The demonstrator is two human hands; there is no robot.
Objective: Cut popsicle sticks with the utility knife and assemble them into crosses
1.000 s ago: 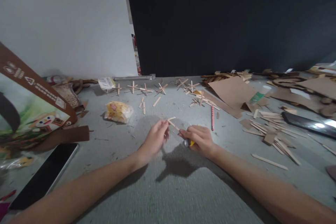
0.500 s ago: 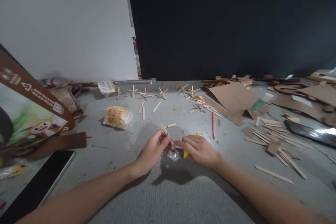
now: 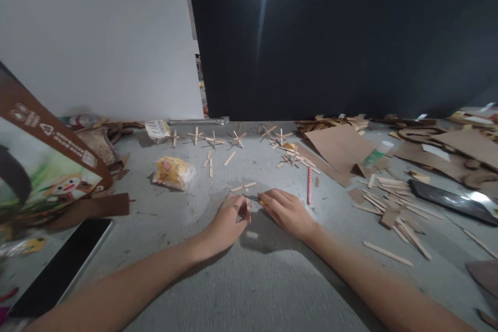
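Note:
My left hand [image 3: 227, 222] is closed, pinching a small wooden stick piece [image 3: 249, 204] between thumb and fingers. Opposite it, my right hand [image 3: 290, 213] wraps around a yellow-handled craft knife [image 3: 263, 202], most of which the fingers cover. Its grey blade points left, close to the piece; whether it touches cannot be made out. Just beyond my fingertips, joined craft sticks [image 3: 243, 187] lie on the grey table.
Crossed-stick pieces [image 3: 196, 136] stand in a row at the back. A yellow wrapped packet [image 3: 174, 173] and phone [image 3: 64, 264] lie left, near a printed bag [image 3: 58, 161]. On the right are a red striped stick [image 3: 309, 185], loose craft sticks [image 3: 402, 206], cardboard [image 3: 336, 148] and a black object [image 3: 453, 200].
The knife has turned from pointing down toward me to lying leftward, and my right hand has lowered over it. The stick in my left hand no longer points up and away. The view shifted slightly.

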